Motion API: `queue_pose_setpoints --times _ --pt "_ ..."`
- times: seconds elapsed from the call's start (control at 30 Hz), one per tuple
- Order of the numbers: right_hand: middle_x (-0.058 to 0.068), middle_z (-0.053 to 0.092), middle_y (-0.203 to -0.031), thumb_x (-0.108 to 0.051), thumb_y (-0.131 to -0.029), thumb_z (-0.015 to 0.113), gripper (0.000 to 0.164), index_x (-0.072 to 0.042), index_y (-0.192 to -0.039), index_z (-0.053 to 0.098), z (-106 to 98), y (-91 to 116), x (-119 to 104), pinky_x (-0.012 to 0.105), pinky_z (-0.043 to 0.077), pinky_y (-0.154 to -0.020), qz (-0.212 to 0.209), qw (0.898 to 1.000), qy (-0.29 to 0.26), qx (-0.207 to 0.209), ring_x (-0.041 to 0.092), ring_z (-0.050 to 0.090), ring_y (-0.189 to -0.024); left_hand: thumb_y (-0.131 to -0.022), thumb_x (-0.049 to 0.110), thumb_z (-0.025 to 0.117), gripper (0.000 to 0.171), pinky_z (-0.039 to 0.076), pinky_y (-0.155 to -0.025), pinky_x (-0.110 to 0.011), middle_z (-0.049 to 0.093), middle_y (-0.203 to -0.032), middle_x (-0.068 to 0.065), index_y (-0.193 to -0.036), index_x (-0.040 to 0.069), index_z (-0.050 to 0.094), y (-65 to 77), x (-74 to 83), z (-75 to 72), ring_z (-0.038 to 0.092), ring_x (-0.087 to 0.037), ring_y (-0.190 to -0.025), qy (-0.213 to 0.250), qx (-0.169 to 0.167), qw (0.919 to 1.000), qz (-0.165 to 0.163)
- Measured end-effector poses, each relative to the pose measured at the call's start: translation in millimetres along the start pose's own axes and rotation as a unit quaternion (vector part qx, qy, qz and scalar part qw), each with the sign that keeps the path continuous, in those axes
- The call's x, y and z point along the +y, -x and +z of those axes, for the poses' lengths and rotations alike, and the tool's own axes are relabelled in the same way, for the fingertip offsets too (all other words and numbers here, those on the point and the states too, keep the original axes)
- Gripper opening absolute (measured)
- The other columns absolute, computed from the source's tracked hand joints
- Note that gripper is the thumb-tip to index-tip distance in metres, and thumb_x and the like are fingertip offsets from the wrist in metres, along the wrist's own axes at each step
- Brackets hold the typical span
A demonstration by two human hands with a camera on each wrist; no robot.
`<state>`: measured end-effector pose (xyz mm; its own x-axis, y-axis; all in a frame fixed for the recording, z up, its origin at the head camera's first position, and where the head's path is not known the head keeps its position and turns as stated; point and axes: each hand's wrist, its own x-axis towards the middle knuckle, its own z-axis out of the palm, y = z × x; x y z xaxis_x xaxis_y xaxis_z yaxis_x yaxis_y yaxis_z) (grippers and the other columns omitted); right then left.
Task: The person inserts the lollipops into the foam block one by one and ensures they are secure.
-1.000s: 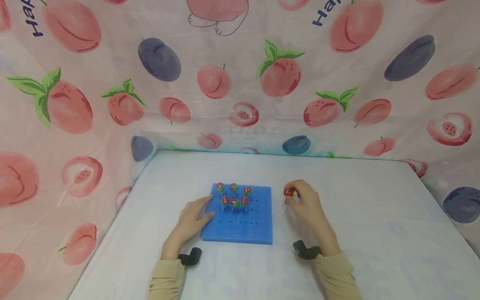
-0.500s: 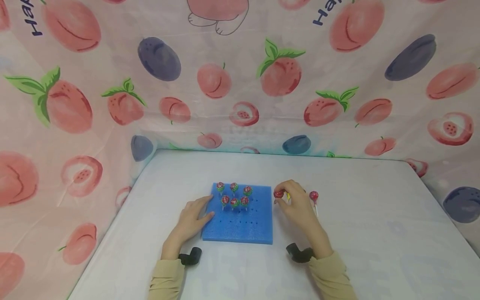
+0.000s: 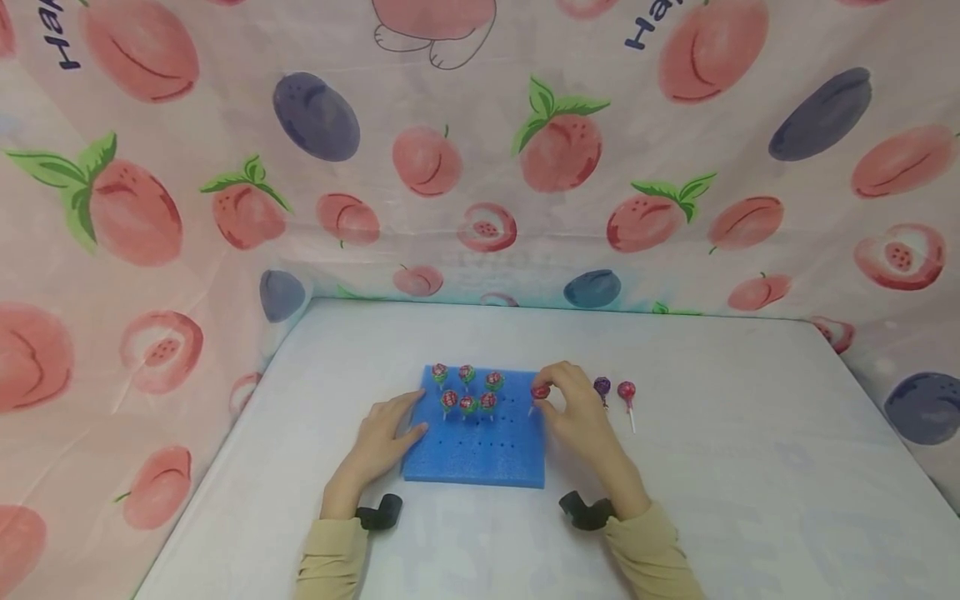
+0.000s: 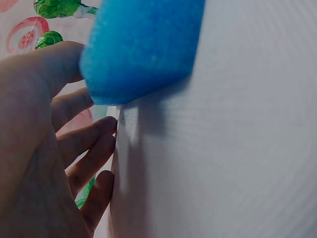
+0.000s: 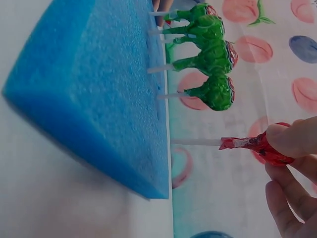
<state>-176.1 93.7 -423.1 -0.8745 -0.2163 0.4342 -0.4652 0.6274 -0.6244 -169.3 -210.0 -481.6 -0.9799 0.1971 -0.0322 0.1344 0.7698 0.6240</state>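
Note:
A blue foam block (image 3: 472,462) with rows of small holes lies on the table. Several green-and-red wrapped lollipops (image 3: 468,405) stand in its far part, sticks down; their green wrappers (image 5: 210,91) face the right wrist view. My right hand (image 3: 585,417) pinches a red-wrapped lollipop (image 5: 267,148) by its head, the stick pointing down near the block's right edge. At the block's left side, my left hand (image 3: 384,435) rests with spread, relaxed fingers; the thumb and a finger touch the foam (image 4: 143,49) in the left wrist view.
To the right of my right hand lie a purple lollipop (image 3: 602,386) and a pinkish-red lollipop (image 3: 627,390) on the white table (image 3: 750,467). A fruit-print cloth (image 3: 480,150) hangs behind and at the sides. Black wrist cameras (image 3: 382,512) sit on both wrists.
My right hand has moved left with the red lollipop, from beside the foam block to its right edge. The purple and pinkish-red lollipops have come into view. My left hand stays put.

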Motion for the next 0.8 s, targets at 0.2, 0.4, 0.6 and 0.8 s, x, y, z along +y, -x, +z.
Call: queue_pose_setpoints --times 0.2,0.4,0.6,0.8 --pt "-0.001 0.062 -0.094 0.005 -0.081 0.07 0.024 -0.013 -0.093 0.06 9 0 -2 0.038 0.049 -0.09 -0.017 1.0 -0.005 -0.008 0.015 0.054 -0.097 -0.095 0.032 0.058 0.057 0.029 -0.112 -0.058 0.043 -0.151 -0.009 -0.147 0.017 0.04 0.0 -1.9 0.1 0.036 -0.034 -0.137 0.001 0.001 1.0 -0.001" --pt "-0.001 0.062 -0.093 0.007 -0.079 0.071 0.025 -0.012 -0.092 0.06 15 0 -3 0.036 0.052 -0.088 -0.04 0.999 -0.011 -0.009 0.015 0.055 -0.097 -0.095 0.033 0.059 0.058 0.029 -0.112 -0.058 0.043 -0.15 -0.009 -0.147 0.017 0.04 0.6 -2.5 0.0 0.036 -0.034 -0.137 0.002 0.003 1.0 -0.001" --pt "-0.001 0.063 -0.093 0.006 -0.079 0.073 0.026 -0.012 -0.093 0.06 16 0 -4 0.037 0.053 -0.089 -0.034 0.999 -0.012 -0.01 0.015 0.056 -0.097 -0.096 0.033 0.058 0.057 0.03 -0.112 -0.056 0.042 -0.151 -0.008 -0.147 0.018 0.039 0.0 -2.0 -0.2 0.037 -0.032 -0.136 0.001 -0.002 1.0 0.001" --pt "-0.002 0.063 -0.092 0.007 -0.079 0.072 0.026 -0.012 -0.092 0.061 18 0 -3 0.035 0.052 -0.088 -0.037 0.999 -0.013 -0.007 0.014 0.056 -0.096 -0.095 0.033 0.058 0.057 0.03 -0.112 -0.056 0.042 -0.151 -0.008 -0.147 0.018 0.039 -0.6 -2.0 0.8 0.037 -0.032 -0.135 -0.002 0.001 1.0 0.004"
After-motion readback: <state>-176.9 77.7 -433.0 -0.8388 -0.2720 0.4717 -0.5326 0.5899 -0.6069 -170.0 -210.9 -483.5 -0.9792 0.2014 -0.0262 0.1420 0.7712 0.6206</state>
